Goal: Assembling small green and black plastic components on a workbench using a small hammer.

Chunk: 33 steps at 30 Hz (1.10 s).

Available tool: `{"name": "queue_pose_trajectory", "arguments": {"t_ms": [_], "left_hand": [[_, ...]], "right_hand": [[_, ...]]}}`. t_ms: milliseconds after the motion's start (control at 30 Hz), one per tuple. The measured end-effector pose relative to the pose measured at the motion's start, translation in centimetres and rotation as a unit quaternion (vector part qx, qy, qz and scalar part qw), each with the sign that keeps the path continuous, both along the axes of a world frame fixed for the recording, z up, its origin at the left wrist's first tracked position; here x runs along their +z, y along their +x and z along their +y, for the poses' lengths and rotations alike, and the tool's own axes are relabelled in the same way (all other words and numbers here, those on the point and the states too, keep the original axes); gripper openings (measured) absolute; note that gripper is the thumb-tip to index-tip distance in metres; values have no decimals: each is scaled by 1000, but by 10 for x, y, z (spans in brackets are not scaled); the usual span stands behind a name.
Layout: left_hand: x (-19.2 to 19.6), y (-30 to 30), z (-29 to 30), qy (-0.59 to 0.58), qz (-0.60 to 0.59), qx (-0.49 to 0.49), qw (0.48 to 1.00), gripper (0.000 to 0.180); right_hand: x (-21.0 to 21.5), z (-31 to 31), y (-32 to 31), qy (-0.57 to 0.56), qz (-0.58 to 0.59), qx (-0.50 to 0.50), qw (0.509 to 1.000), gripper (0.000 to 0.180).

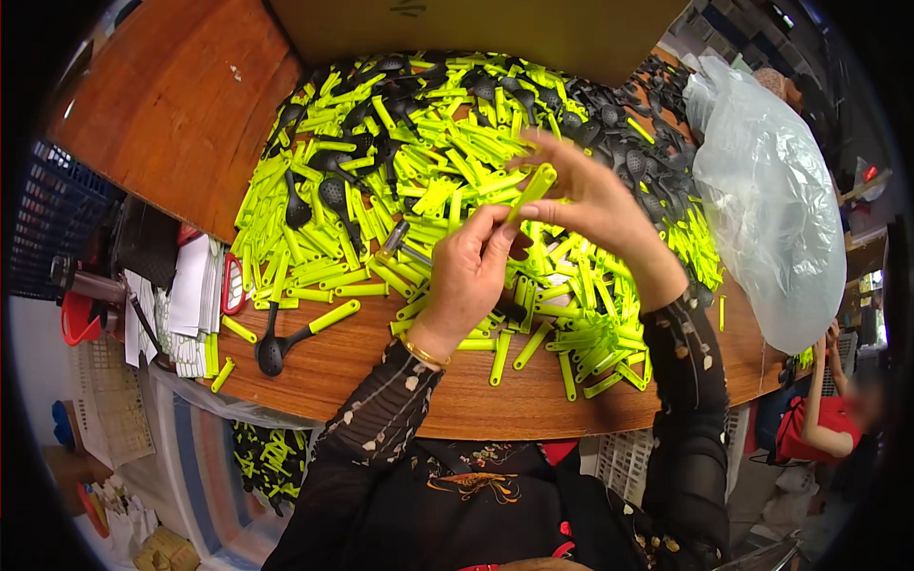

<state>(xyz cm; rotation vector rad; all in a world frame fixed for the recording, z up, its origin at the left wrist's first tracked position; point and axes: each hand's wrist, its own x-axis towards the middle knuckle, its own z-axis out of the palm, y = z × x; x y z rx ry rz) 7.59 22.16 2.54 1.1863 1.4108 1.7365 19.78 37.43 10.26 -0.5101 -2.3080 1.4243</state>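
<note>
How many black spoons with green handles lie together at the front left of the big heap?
2: a first spoon reaching up the picture and a second spoon slanting up to the right. Their heads seem to overlap, so another could be hidden.

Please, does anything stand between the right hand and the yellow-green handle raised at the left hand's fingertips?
Nothing visible does. The right hand has its thumb at the yellow-green handle, beside the left hand; whether the thumb presses on it, I cannot tell.
</note>
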Motion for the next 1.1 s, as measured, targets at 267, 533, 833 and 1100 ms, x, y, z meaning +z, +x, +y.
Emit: {"name": "queue_pose_trajectory", "arguments": {"t_ms": [267,533,833,1100], "left_hand": [[10,4,-4,56,42,54,996,15],[6,-21,-40,-47,26,-75,996,19],[11,-28,-69,-72,129,28,989,16],[2,-130,-130,-215,524,188,802,24]], "right_hand": [[-34,-35,1,-166,130,-28,977,23],[-27,-43,9,-258,112,59,958,31],[-37,-71,-2,-95,91,50,990,27],[-49,44,61,425,-113,-138,887,24]]}}
